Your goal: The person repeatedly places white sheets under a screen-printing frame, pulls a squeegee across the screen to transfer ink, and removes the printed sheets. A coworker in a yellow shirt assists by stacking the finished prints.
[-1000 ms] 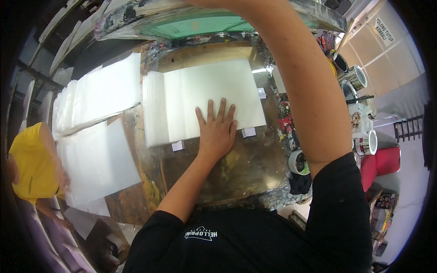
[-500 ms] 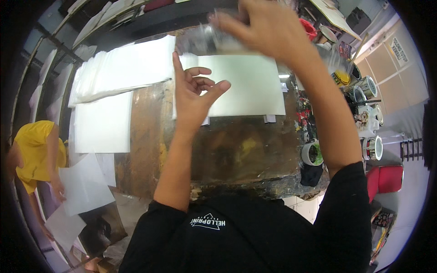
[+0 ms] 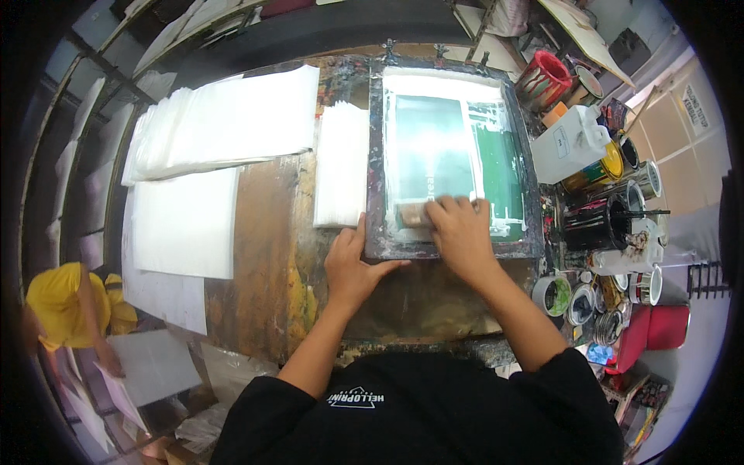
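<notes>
A screen printing frame (image 3: pixel 530 178) with dark edges lies flat on the table, its mesh (image 3: pixel 434 139) green with white borders. My right hand (image 3: pixel 463 236) is closed on a squeegee (image 3: pixel 415 215) at the near part of the mesh; the fingers cover part of it. At the frame's near left corner rests my left hand (image 3: pixel 353 263), thumb stretched along the front edge and fingers along the left side. A stack of white paper (image 3: pixel 341 167) stands against the frame's left side. Whatever is under the mesh is hidden.
Larger white paper stacks (image 3: pixel 232 116) and loose white sheets (image 3: pixel 184 225) cover the table's left. Paint cans (image 3: pixel 597 221), a white jug (image 3: pixel 570 143) and a red bucket (image 3: pixel 545 77) crowd the right. A person in yellow (image 3: pixel 70 302) handles sheets at the lower left.
The frame, blurred and raised at the back before, is down over the pale sheet. My right hand came down and grips the squeegee. My left hand moved nearer, to the frame's corner.
</notes>
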The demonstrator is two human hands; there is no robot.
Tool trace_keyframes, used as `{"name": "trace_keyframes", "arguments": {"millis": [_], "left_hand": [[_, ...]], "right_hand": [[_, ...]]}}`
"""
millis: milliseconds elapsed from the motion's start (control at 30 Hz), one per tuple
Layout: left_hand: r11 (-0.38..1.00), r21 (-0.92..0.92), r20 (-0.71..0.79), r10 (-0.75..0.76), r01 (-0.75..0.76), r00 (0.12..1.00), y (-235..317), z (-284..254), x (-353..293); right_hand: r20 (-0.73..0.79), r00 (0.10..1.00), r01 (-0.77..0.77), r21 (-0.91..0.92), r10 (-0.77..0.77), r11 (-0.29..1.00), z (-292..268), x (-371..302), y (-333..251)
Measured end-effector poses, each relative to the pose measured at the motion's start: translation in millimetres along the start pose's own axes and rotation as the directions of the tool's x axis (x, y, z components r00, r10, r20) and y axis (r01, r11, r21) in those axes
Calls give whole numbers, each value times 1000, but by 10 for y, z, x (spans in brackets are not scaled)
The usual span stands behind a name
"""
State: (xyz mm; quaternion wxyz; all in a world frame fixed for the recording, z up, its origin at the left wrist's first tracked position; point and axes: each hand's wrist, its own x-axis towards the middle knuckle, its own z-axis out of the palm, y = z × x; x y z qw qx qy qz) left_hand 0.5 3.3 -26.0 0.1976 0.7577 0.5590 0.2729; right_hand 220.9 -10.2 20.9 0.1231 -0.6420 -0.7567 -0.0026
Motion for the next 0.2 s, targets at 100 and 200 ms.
{"name": "trace_keyframes", "arguments": {"millis": [100, 200], "left_hand": [[999, -36, 10, -13, 14, 1000, -39, 22, -9], [999, -40, 0, 21, -21, 1000, -50, 36, 63]], "right_hand": [[-62, 998, 5, -42, -8, 999, 163, 710, 293], [-71, 997, -28, -116, 20, 993, 330, 1522, 712]]}}
